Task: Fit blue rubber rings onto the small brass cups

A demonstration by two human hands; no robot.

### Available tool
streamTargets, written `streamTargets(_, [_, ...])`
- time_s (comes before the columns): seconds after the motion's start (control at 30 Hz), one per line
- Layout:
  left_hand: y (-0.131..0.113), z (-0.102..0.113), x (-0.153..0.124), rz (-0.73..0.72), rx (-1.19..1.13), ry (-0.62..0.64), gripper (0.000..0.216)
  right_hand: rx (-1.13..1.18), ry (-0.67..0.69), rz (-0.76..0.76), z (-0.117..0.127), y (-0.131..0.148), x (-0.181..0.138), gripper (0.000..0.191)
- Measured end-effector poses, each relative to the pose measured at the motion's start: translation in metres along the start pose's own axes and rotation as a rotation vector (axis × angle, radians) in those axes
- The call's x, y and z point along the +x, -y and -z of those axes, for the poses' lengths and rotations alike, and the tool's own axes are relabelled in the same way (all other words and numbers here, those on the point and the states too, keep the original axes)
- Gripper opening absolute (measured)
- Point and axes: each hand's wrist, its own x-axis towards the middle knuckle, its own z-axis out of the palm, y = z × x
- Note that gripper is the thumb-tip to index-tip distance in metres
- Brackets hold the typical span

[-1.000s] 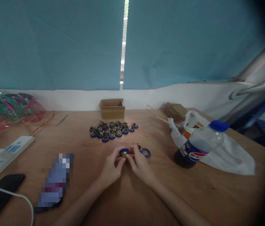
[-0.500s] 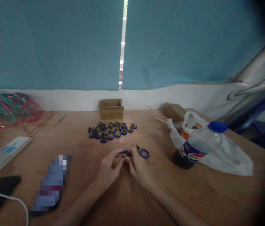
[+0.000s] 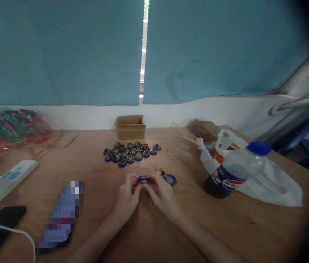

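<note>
Between my two hands is a small round brass-coloured metal piece with a blue ring point(image 3: 143, 179) around it. My left hand point(image 3: 128, 191) pinches its left side with thumb and fingers. On the opposite side, my right hand point(image 3: 161, 190) is closed on it in the same way. Just beyond the right fingers lie a loose brass-coloured piece point(image 3: 161, 173) and a bare blue ring point(image 3: 170, 179) on the table. Farther back sits a cluster of several brass pieces with blue rings point(image 3: 130, 159). My fingers cover part of the held piece.
Behind the cluster stands an open cardboard box point(image 3: 130, 132). To the right are a cola bottle point(image 3: 227, 179), a white plastic bag point(image 3: 277, 186) and folded cardboard point(image 3: 205, 129). A power strip point(image 3: 19, 171), a black phone point(image 3: 3, 223) and a blurred-out item point(image 3: 61, 215) lie left.
The ringed piece between my hands has turned from tilted to about level, and my fingers have shifted around it. The whole view has moved slightly.
</note>
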Motion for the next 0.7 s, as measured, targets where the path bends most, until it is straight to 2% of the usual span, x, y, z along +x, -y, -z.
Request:
streamTargets(0.13, [0.001,0.0,-0.001,0.037,-0.001,-0.003,0.015,-0.015,-0.013,0.036,-0.004,-0.001,0.0,0.028])
streamTargets(0.3, [0.002,0.0,0.001,0.051,0.012,-0.005,0.013,-0.029,-0.012,0.039,-0.004,0.0,0.0,0.029])
streamTargets(0.7, [-0.012,0.0,-0.002,0.099,0.02,0.019,0.017,0.054,-0.005,-0.08,-0.004,-0.004,-0.001,0.022])
